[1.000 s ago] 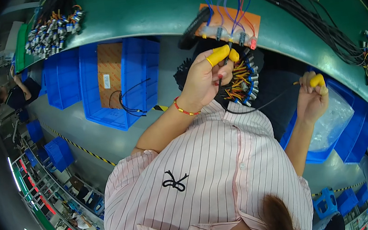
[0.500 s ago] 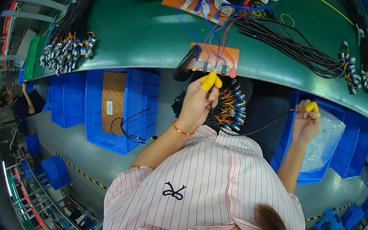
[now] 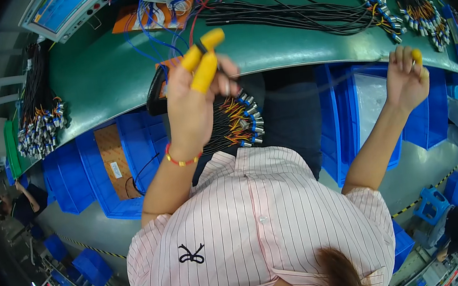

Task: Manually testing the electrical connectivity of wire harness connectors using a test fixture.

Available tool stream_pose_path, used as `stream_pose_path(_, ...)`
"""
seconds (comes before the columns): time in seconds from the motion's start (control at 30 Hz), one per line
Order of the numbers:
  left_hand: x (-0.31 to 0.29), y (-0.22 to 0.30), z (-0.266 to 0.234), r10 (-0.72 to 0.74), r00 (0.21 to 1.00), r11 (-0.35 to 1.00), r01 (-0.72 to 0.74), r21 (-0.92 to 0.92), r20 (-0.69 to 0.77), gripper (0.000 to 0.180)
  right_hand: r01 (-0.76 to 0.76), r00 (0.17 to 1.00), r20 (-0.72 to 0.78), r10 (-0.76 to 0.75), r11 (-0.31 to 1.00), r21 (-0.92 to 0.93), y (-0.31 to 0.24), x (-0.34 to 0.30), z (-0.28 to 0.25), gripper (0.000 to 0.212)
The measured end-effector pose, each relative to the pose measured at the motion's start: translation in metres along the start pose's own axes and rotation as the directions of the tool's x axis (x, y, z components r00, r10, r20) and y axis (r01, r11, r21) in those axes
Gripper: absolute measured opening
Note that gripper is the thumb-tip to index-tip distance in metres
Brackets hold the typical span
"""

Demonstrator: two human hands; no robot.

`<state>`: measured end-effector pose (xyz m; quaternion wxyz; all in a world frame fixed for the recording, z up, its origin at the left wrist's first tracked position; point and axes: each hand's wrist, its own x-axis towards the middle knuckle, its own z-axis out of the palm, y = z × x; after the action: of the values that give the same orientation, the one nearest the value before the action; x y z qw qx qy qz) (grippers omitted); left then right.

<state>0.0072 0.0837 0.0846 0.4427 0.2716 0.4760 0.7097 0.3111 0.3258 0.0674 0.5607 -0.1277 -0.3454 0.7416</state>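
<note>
My left hand [image 3: 191,107], with yellow finger covers on its thumb and fingers, is raised at the bench edge and closed round a black cable [image 3: 201,47]. A smeared line of that cable runs right towards my right hand [image 3: 406,81]. That hand has curled fingers and a yellow cover, and is closed on the cable's far end, mostly hidden. Behind my left hand, a small orange board [image 3: 170,63] with wires shows in part beside a black object [image 3: 156,92]. A bundle of cables with metal connectors [image 3: 246,119] lies on my lap.
On the green bench [image 3: 280,51] lie a black cable bundle [image 3: 305,16], another at the right [image 3: 420,19] and one at the left [image 3: 41,123]. A screened instrument [image 3: 63,14] and an orange wired board [image 3: 152,18] stand behind. Blue bins [image 3: 113,200] sit below.
My left hand has lifted away from the small orange board, the cable still in its fingers. My right hand has moved up and outward to the right. The view has shifted.
</note>
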Motion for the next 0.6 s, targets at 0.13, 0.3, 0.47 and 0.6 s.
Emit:
stream_pose_path(0.13, 0.034, 0.002, 0.005, 0.103, 0.993, 0.994, -0.101, 0.039, -0.060, 0.043, -0.049, 0.992, 0.121, 0.039, 0.995, 0.083, -0.006, 0.052, -0.021, 0.036)
stream_pose_path(0.3, 0.003, 0.006, -0.010, -0.008, 0.997, 0.979, -0.007, 0.203, 0.076, 0.041, -0.027, 0.999, -0.025, 0.028, 0.999, 0.029, 0.010, 0.092, -0.044, 0.041)
stream_pose_path(0.47, -0.063, -0.012, -0.053, -0.296, 0.950, 0.904, 0.244, 0.352, 0.101, 0.028, -0.049, 0.996, -0.065, 0.053, 0.997, 0.066, 0.022, 0.125, -0.080, 0.043)
stream_pose_path(0.6, -0.089, -0.038, -0.082, -0.239, 0.969, 0.663, 0.210, 0.718, -0.063, 0.021, 0.015, 0.991, -0.135, -0.024, 0.997, -0.071, 0.028, 0.144, -0.079, 0.038)
